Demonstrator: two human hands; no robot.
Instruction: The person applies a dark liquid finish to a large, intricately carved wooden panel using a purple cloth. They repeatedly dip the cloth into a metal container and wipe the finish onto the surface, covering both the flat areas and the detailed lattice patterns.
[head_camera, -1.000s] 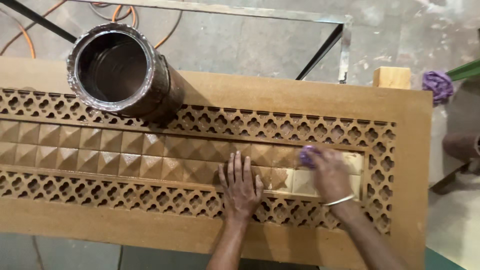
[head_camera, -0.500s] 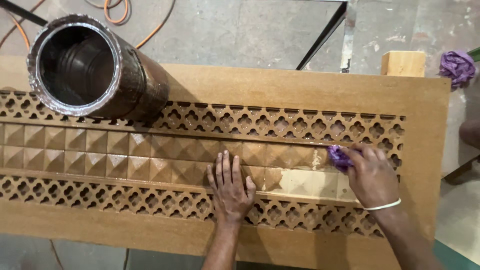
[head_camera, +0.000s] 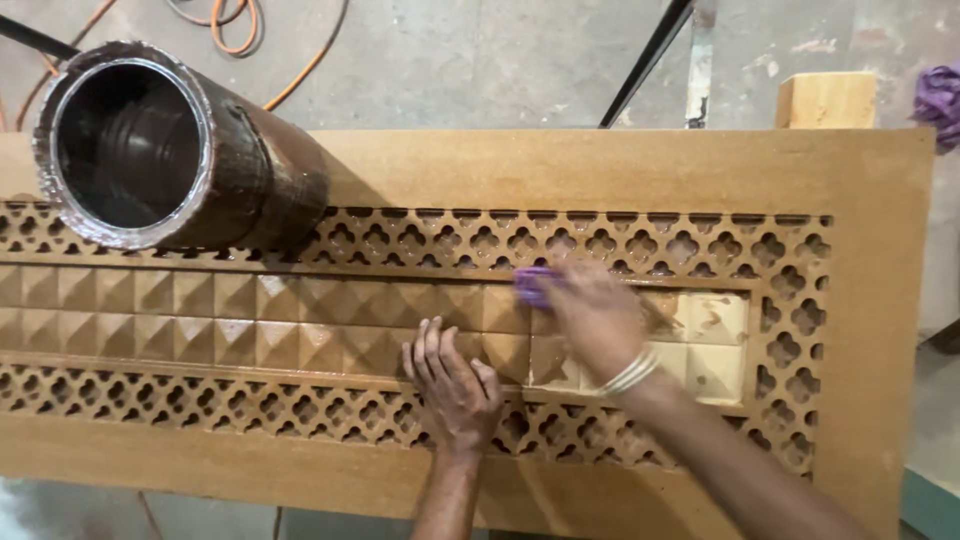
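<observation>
Pinching a soft purple rag (head_camera: 533, 284), your right hand (head_camera: 597, 318) rubs the wet, slippery wood panel (head_camera: 600, 165). Your left hand (head_camera: 455, 388) lies flat, open, at 7 o'clock from it.

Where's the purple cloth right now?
In the head view, the purple cloth is under the right hand, pressed on the carved wooden panel's row of pyramid blocks, right of centre, just above the flat left hand.

Tan-brown wooden panel (head_camera: 620, 165) with quatrefoil lattice and pyramid squares, a few squares paler; purple rag (head_camera: 533, 284); dark brown stained can (head_camera: 180, 150).
</observation>
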